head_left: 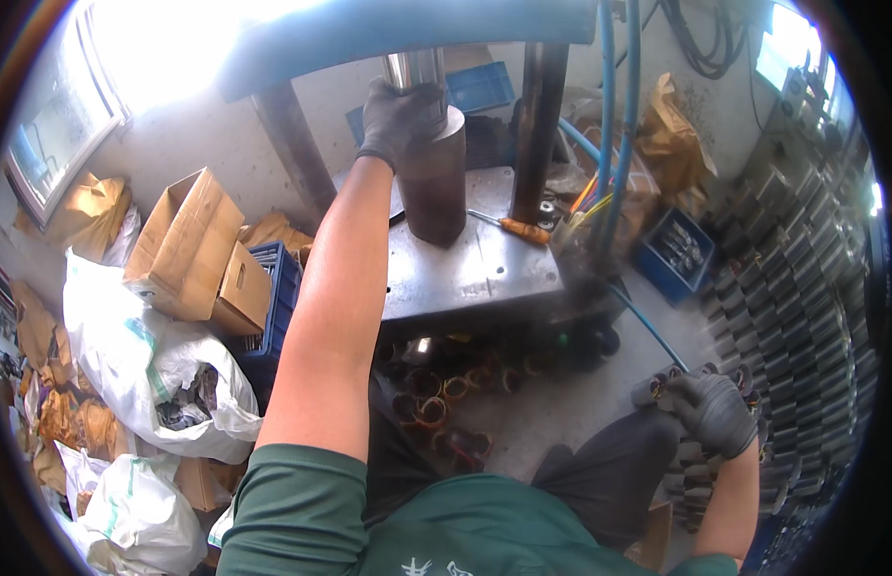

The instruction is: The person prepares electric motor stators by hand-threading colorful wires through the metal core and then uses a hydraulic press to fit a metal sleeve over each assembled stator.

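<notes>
My left hand [403, 120], in a dark grey glove, reaches forward under the press. Its fingers curl around the lower end of a shiny metal cylinder [414, 67], just above a thick dark metal post [436, 192]. The glove hides where cylinder and post meet. The post stands upright on a steel plate [475, 274]. At lower right, beside my knee, my gloved right hand [714, 413] is closed on a short dark cylindrical part [647, 391] with reddish bits at its end. A screwdriver with an orange handle [525, 230] lies on the plate, right of the post.
Stacked metal cylinders [791, 317] rise along the right side. Several ring-shaped parts [431, 411] with coppery rims sit below the plate. Press columns [540, 134] and blue hoses [607, 115] flank the post. Cardboard boxes [182, 250] and white sacks [129, 355] crowd the left; a blue bin [676, 254] stands right.
</notes>
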A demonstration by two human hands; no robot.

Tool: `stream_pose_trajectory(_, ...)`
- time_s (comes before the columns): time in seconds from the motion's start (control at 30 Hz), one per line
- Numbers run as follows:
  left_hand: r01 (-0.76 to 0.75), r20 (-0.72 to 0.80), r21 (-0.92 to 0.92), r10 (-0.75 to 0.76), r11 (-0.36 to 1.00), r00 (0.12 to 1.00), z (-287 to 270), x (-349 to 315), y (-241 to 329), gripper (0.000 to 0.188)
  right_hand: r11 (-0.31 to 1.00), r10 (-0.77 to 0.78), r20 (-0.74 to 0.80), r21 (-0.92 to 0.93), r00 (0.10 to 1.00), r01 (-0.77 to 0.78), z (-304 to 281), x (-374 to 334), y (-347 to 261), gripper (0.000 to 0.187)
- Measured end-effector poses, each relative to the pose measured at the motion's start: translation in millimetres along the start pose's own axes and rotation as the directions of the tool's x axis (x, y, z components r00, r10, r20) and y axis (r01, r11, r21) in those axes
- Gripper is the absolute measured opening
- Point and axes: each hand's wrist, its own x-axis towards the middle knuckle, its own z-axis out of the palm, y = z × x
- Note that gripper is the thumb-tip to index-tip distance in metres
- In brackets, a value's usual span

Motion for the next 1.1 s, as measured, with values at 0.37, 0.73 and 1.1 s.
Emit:
stream_pose_trajectory(0.37, 0.010, -0.012, -0.001, -0.010, 1.000, 1.000, -2.3, 11.8, -9.3, 0.074, 0.998, -0.030, 0.115, -0.043, 0.993, 0.035, -9.2, 1.2, -4.7, 0.023)
stream_pose_trajectory(0.73, -0.002, 0.003, -0.059, 0.002, 0.998, 1.000, 1.0, 6.1, -9.3, 0.072, 0.998, 0.025, 0.128, -0.060, 0.991, -0.017, -8.8, 1.1, -2.2, 0.027)
stream_pose_trajectory(1.1, 0.000, 0.005, 0.013, 0.000, 1.000, 1.000, -2.2, 15.5, -17.1, 0.072, 0.997, 0.042, 0.168, -0.074, 0.985, -0.030, -16.2, 4.6, -10.2, 0.025)
